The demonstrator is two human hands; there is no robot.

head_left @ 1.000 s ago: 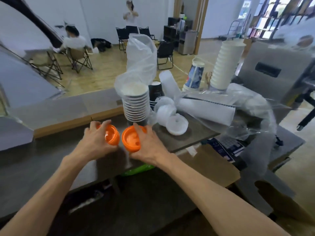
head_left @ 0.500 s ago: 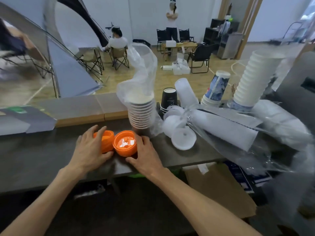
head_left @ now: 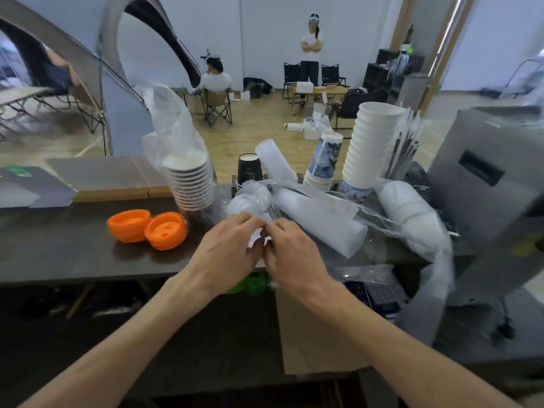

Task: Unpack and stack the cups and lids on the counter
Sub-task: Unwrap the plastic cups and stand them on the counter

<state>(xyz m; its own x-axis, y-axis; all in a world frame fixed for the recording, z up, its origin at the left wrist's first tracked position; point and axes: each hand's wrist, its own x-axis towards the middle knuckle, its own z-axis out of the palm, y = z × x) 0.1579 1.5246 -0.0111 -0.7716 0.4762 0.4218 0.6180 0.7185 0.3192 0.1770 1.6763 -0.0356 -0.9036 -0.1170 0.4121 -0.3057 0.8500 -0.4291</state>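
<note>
Two stacks of orange lids (head_left: 147,225) lie on the dark counter (head_left: 59,254), apart from my hands. My left hand (head_left: 226,254) and my right hand (head_left: 291,254) meet at the clear plastic wrap around a sleeve of white lids (head_left: 250,201), fingers pinched on the wrap. Behind them stands a stack of cups (head_left: 191,184) half inside a plastic bag. A wrapped sleeve of white cups (head_left: 321,222) lies on its side to the right. A tall stack of white cups (head_left: 371,145) stands at the back right.
Black cups (head_left: 250,172), a printed cup stack (head_left: 323,160) and another wrapped sleeve (head_left: 412,213) crowd the counter's right side. A grey machine (head_left: 485,178) stands far right. A cardboard sheet (head_left: 312,328) leans below the counter. People and chairs are in the room beyond.
Both hands let go of the orange lids, which now rest on the counter, and moved right to the wrapped white lids. The view turned to the right.
</note>
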